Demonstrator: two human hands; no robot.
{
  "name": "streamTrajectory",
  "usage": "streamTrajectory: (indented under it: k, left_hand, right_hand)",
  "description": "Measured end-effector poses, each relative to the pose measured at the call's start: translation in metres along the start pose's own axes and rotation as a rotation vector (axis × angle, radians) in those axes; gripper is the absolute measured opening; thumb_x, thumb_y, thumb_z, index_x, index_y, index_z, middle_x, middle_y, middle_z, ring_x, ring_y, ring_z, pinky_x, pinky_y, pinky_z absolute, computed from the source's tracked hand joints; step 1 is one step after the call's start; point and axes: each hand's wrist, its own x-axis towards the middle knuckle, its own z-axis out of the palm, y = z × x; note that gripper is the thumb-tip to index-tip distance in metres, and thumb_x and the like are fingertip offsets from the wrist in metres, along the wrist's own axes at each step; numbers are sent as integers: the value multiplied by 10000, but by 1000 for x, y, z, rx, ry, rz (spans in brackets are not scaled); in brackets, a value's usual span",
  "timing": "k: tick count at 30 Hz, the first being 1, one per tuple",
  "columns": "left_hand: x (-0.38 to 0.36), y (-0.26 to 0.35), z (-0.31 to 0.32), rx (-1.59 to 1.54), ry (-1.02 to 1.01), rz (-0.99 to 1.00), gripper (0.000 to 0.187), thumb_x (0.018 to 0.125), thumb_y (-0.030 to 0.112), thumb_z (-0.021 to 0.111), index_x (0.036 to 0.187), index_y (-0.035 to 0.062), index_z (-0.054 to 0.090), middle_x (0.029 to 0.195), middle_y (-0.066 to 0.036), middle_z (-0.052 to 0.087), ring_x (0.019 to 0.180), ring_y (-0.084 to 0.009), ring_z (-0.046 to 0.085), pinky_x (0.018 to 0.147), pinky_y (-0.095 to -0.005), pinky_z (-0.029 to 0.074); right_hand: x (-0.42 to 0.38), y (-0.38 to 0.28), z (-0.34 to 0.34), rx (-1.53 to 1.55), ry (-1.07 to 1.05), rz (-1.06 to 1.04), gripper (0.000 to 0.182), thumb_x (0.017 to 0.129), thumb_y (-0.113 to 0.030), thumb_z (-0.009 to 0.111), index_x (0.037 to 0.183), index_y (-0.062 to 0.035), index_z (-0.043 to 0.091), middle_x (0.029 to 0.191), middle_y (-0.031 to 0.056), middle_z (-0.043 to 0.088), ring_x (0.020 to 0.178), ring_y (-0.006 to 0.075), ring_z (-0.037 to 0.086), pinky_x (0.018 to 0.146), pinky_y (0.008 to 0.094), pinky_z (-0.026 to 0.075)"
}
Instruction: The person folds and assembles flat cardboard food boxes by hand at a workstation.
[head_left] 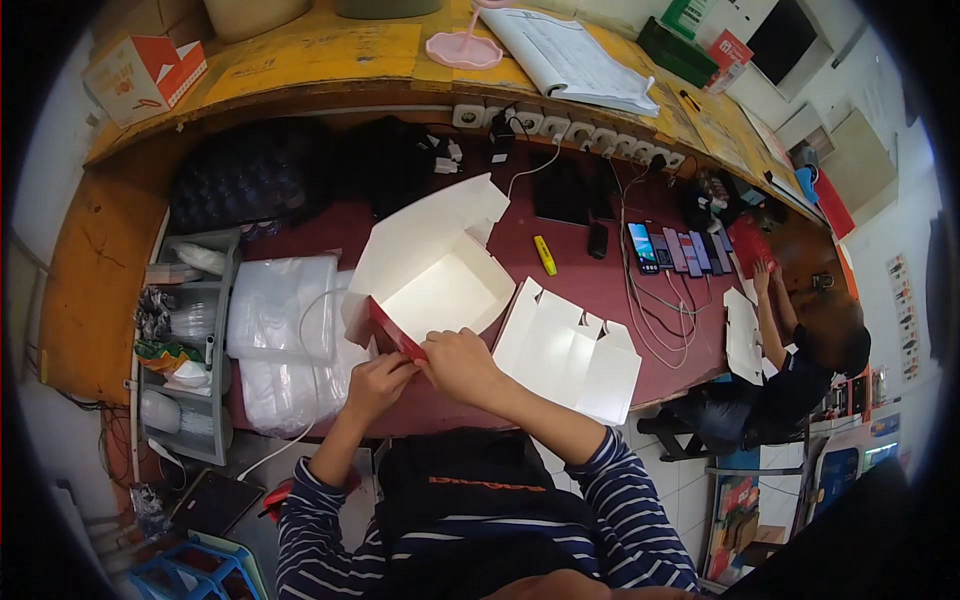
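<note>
A cardboard box (pixel 432 278), white inside with a red outer face, is partly folded and open toward me on the dark red table. My left hand (pixel 380 388) pinches the near corner of its red panel. Close beside it, my right hand (pixel 462 366) is closed on the same red edge, fingers bent over it. Right of the box lies a flat unfolded carton (pixel 568 350), white side up, with slots cut along its edge. Stacked clear plastic bags (pixel 285 310) lie to the left of my hands.
A yellow highlighter (pixel 545 255) and several phones (pixel 642 248) with cables lie farther back. A grey organizer (pixel 222 400) stands at left. Power sockets (pixel 553 126) line the yellow shelf (pixel 380 55). Another person (pixel 800 365) sits at right, hands on a red box (pixel 752 248).
</note>
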Motion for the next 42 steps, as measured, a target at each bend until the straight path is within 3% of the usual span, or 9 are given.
streamTrajectory:
  k: [9, 11, 21, 29, 32, 35, 37, 40, 42]
  left_hand:
    - [3, -8, 1, -102, -10, 108, 115, 571, 35, 595, 683, 62, 586, 683, -41, 563, 538, -188, 548, 445, -282, 430]
    - [-2, -11, 9, -116, 33, 136, 114, 567, 28, 589, 676, 61, 575, 663, -41, 553, 510, -195, 531, 435, -291, 419]
    - [1, -21, 8, 342, 6, -73, 224, 616, 87, 565, 838, 57, 546, 927, -76, 539, 651, -222, 540, 487, -314, 437]
    - [0, -17, 19, 384, -7, -166, 270, 700, 83, 507, 966, 40, 529, 990, -17, 528, 410, -174, 493, 396, -279, 420]
    - [2, -15, 13, 248, 6, -182, 289, 738, 109, 530, 1019, 51, 500, 1031, -79, 509, 687, -229, 567, 536, -274, 469]
    - [-2, -10, 20, 41, 92, -259, 453, 729, 208, 591, 1126, 76, 418, 1148, -172, 414, 1041, -331, 441, 785, -365, 436]
    - [2, -3, 22, 21, 168, -10, 619, 676, 322, 647, 1176, 88, 367, 1215, -180, 339, 1113, -392, 338, 874, -476, 342]
    - [5, -4, 36, 23, 64, 31, 676, 580, 420, 701, 1086, 100, 387, 1221, -172, 326, 1154, -435, 246, 915, -556, 234]
    - [7, -10, 47, 8, 115, 96, 610, 517, 399, 749, 906, 104, 383, 1148, -150, 385, 1136, -460, 257, 917, -568, 234]
  right_hand:
    - [3, 6, 26, -173, 4, -16, 197, 758, -200, 498, 670, -35, 558, 662, 93, 542, 614, 251, 552, 565, 373, 419]
    - [11, 5, 13, -100, -263, 51, 189, 753, -193, 484, 680, -33, 551, 667, 118, 562, 623, 273, 568, 559, 411, 436]
    - [37, -7, 26, -130, -9, 149, 103, 680, -93, 492, 659, -3, 538, 587, 142, 567, 539, 270, 588, 462, 340, 475]
    - [48, 9, 52, -118, -122, 238, 195, 731, -188, 505, 632, -49, 599, 662, 141, 593, 633, 250, 604, 541, 333, 485]
    - [46, 37, 30, 173, -310, 262, 322, 785, -294, 476, 676, -18, 600, 700, 183, 580, 721, 313, 583, 632, 383, 467]
    - [46, 74, -4, -179, 395, 411, 424, 796, -404, 450, 903, -3, 541, 817, 193, 568, 753, 338, 551, 674, 446, 420]
    - [47, 102, -16, -278, 428, 493, 441, 794, -410, 443, 956, -6, 512, 865, 193, 562, 787, 319, 559, 657, 430, 440]
    - [47, 123, -27, -27, -87, 493, 444, 822, -430, 369, 923, -43, 562, 856, 184, 576, 821, 316, 565, 681, 417, 452]
    - [49, 141, -8, -17, -23, 522, 432, 826, -429, 363, 916, -62, 572, 834, 176, 583, 808, 315, 568, 679, 418, 452]
